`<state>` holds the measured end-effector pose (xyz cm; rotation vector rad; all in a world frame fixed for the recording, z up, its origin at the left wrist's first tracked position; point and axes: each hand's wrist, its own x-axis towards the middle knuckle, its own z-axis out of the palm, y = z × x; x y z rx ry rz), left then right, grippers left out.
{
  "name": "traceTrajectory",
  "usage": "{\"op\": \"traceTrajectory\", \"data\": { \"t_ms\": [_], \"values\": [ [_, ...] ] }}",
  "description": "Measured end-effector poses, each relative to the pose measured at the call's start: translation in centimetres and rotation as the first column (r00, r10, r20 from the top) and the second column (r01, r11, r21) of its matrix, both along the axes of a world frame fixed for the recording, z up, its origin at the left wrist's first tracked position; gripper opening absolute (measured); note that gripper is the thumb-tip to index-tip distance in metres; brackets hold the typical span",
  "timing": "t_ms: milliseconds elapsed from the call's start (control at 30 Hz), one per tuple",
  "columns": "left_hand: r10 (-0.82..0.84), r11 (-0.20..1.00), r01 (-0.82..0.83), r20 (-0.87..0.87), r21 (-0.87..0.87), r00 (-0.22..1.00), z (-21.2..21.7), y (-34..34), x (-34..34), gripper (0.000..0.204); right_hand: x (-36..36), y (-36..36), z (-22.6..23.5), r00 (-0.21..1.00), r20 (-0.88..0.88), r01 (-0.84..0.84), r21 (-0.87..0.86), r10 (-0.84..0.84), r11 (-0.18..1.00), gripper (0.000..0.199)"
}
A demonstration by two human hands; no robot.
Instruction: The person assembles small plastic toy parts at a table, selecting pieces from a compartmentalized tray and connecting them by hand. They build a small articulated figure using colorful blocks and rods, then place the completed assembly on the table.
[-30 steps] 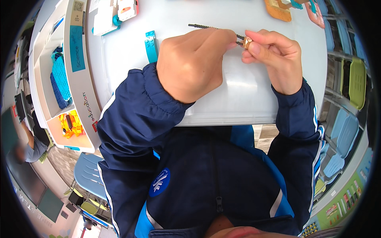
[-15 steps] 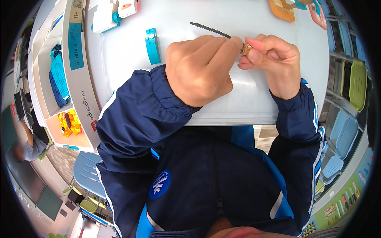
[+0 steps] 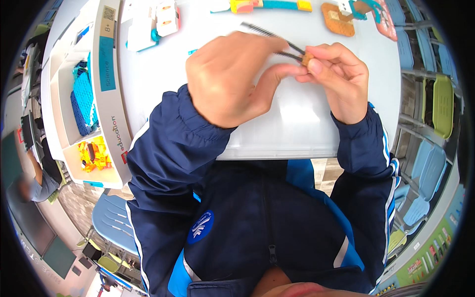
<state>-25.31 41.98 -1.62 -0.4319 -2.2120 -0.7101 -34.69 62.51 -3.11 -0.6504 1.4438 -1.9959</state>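
Head view: a small tan plastic block is pinched by the right hand; thin black ridged rods could be knocked askew by the left hand, thumb and forefinger parted.

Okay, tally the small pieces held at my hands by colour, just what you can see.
Black, thin ribbed rods: 2
Tan, small hard-looking block: 1
Total: 3
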Motion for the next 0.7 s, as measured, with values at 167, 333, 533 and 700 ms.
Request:
{"op": "traceTrajectory", "data": {
  "t_ms": [167, 333, 533, 700],
  "values": [
    [0.051, 0.795, -0.07, 0.049, 0.603, 0.997, 1.1, -0.6, 0.0, 0.047, 0.0, 0.0, 0.5, 0.99, 0.014, 0.138, -0.09, -0.137, 0.986, 0.016],
    [-0.372, 0.54, -0.039, 0.28, 0.841, 0.885, 0.7, 0.0, 0.4, 0.034, 1.5, -0.7, 0.2, 0.994, -0.069, 0.078, -0.114, -0.086, 0.99, 0.014],
    [-0.379, 0.533, -0.094, 0.336, 0.841, 0.862, 1.2, -0.1, 0.8, 0.015, 2.4, -1.4, 0.8, 0.991, -0.129, -0.02, -0.035, 0.015, 0.999, 0.03],
    [-0.25, 0.719, -0.035, 0.306, 0.694, 0.919, 0.3, 0.3, 0.8, 0.017, 1.4, -2.9, 2.3, 0.98, -0.194, -0.047, 0.003, 0.047, 0.999, 0.041]
  ]
}}
